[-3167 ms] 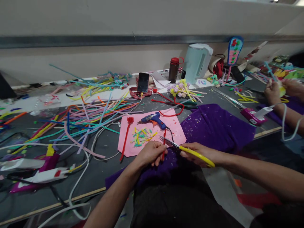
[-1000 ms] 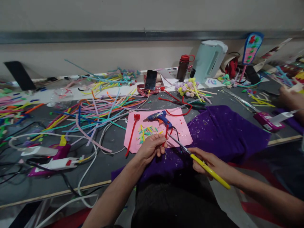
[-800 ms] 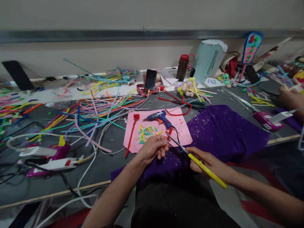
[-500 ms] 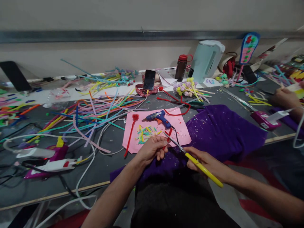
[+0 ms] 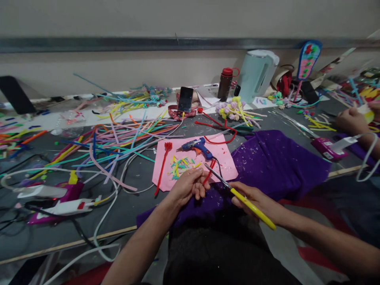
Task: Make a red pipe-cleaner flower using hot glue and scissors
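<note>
The left hand [image 5: 188, 186] pinches a short red pipe cleaner [image 5: 209, 174] between its fingertips at the near edge of the worktop [image 5: 44, 221], over the purple felt cloth [image 5: 276, 162] that hangs past that edge. The right hand [image 5: 255, 200] is closed around the yellow handles of a pair of scissors [image 5: 237, 194], whose metal blades point up and left toward the red piece and look nearly shut, their tips just beside it; I cannot tell whether they touch.

Just beyond the hands lies a pink sheet [image 5: 225, 166] near the middle of the worktop. On it rest a blue glue gun [image 5: 197, 145], a scatter of small coloured clippings [image 5: 181, 165] and a red stemmed piece [image 5: 162, 166] along its left side. Left of the sheet a loose heap of long pipe cleaners [image 5: 118, 138] spreads toward the left edge, with white and magenta glue guns [image 5: 56, 200] near the near-left corner.

Along the far edge stand a propped phone [image 5: 185, 99], a dark bottle with a red cap [image 5: 225, 83] and a pale kettle [image 5: 257, 75]. At the right edge another person's hand [image 5: 352, 120] works on something small
</note>
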The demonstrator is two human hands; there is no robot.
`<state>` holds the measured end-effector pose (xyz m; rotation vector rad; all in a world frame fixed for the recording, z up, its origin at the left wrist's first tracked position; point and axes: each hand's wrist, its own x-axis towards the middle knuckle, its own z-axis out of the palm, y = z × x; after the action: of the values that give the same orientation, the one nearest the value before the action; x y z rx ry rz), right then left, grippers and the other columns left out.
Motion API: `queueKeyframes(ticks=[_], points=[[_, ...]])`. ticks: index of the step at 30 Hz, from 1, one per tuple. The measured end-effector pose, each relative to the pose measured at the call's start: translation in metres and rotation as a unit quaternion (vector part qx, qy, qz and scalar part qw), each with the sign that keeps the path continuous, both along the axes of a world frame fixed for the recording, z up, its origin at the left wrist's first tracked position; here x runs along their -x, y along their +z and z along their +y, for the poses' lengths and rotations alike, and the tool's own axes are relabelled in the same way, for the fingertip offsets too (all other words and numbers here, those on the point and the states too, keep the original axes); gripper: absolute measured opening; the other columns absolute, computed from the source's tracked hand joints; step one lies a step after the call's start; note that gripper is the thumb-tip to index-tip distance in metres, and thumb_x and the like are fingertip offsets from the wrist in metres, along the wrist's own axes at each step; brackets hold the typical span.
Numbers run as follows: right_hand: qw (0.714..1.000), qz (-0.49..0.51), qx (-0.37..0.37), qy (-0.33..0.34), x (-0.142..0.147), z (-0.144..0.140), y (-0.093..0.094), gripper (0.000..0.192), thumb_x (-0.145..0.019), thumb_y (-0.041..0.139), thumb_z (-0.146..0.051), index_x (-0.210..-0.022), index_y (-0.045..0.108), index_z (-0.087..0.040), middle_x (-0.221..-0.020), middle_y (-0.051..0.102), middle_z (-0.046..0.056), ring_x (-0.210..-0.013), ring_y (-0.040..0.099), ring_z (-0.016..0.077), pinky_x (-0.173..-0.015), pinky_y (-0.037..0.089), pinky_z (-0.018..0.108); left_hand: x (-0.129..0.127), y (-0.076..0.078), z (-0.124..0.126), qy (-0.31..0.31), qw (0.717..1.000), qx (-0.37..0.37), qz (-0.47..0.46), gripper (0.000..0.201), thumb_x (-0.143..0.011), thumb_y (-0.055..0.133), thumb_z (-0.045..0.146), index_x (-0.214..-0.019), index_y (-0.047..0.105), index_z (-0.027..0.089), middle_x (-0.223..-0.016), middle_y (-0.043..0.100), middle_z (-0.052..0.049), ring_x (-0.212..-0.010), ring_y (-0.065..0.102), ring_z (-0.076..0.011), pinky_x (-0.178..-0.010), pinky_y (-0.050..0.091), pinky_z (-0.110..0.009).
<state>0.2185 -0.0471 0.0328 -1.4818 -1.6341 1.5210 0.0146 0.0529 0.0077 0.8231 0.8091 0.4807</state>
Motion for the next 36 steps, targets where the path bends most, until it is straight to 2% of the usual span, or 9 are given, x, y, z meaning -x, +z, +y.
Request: queueKeyframes(ticks=[6,14,19,22,26,31,36], points=[[1.000,0.009,0.004,-0.013,-0.001,0.000,-0.004,0.039,-0.080,0.050,-0.039,-0.114,0.045,-0.021,-0.067,0.045,-0.003,-0.048,0.035,0.0036,-0.043,0.032,0.015,0.001,-0.002,-0.004,-0.051,0.997,-0.041,0.029,0.028,-0.073,0.053,0.037,-0.077,0.056,0.009,-0.054,0.060,-0.003,-0.032,0.049,-0.0074,-0.027,0.030,-0.014],[0.999,0.030,0.028,-0.020,0.000,0.004,-0.003,0.034,-0.078,0.052,-0.041,-0.103,0.050,-0.018,-0.066,0.044,-0.004,-0.045,0.033,0.0023,-0.040,0.028,0.015,0.001,0.001,-0.004,-0.068,0.994,-0.060,0.055,0.022,-0.071,0.056,0.032,-0.065,0.051,0.012,-0.054,0.061,-0.002,-0.030,0.047,-0.0054,-0.027,0.030,-0.013],[0.992,0.057,0.108,-0.033,-0.004,0.008,-0.006,0.034,-0.076,0.053,-0.043,-0.098,0.050,-0.017,-0.058,0.040,-0.007,-0.039,0.030,0.0015,-0.034,0.024,0.014,-0.001,0.001,-0.003,-0.089,0.991,-0.062,0.079,0.022,-0.071,0.053,0.032,-0.063,0.050,0.012,-0.050,0.060,-0.002,-0.030,0.047,-0.0063,-0.027,0.031,-0.014],[0.982,0.076,0.168,-0.031,-0.007,0.011,-0.008,0.028,-0.076,0.053,-0.042,-0.090,0.049,-0.018,-0.055,0.037,-0.008,-0.035,0.029,0.0011,-0.030,0.023,0.013,-0.003,-0.001,-0.003,-0.097,0.988,-0.067,0.102,0.022,-0.072,0.052,0.032,-0.062,0.050,0.012,-0.049,0.059,-0.002,-0.029,0.046,-0.0064,-0.026,0.030,-0.014],[0.971,0.111,0.208,-0.036,-0.009,0.016,-0.010,0.020,-0.076,0.051,-0.036,-0.081,0.047,-0.018,-0.056,0.036,-0.008,-0.033,0.029,0.0012,-0.027,0.020,0.013,-0.005,-0.005,-0.002,-0.102,0.985,-0.078,0.115,0.021,-0.072,0.050,0.031,-0.064,0.050,0.013,-0.052,0.060,-0.002,-0.030,0.047,-0.0062,-0.026,0.029,-0.014],[0.972,0.094,0.214,-0.032,-0.008,0.017,-0.007,0.022,-0.075,0.051,-0.039,-0.076,0.045,-0.018,-0.051,0.031,-0.009,-0.032,0.027,0.0010,-0.028,0.019,0.012,-0.005,-0.004,-0.003,-0.104,0.984,-0.080,0.119,0.020,-0.072,0.051,0.032,-0.065,0.050,0.013,-0.052,0.060,-0.002,-0.031,0.048,-0.0063,-0.026,0.028,-0.014],[0.985,0.089,0.147,-0.035,-0.010,0.009,-0.001,0.031,-0.073,0.057,-0.041,-0.091,0.049,-0.017,-0.055,0.034,-0.008,-0.036,0.027,0.0000,-0.030,0.021,0.012,0.005,0.000,-0.005,-0.073,0.991,-0.072,0.086,0.022,-0.072,0.052,0.033,-0.065,0.049,0.013,-0.053,0.060,-0.002,-0.031,0.047,-0.0058,-0.027,0.029,-0.014]])
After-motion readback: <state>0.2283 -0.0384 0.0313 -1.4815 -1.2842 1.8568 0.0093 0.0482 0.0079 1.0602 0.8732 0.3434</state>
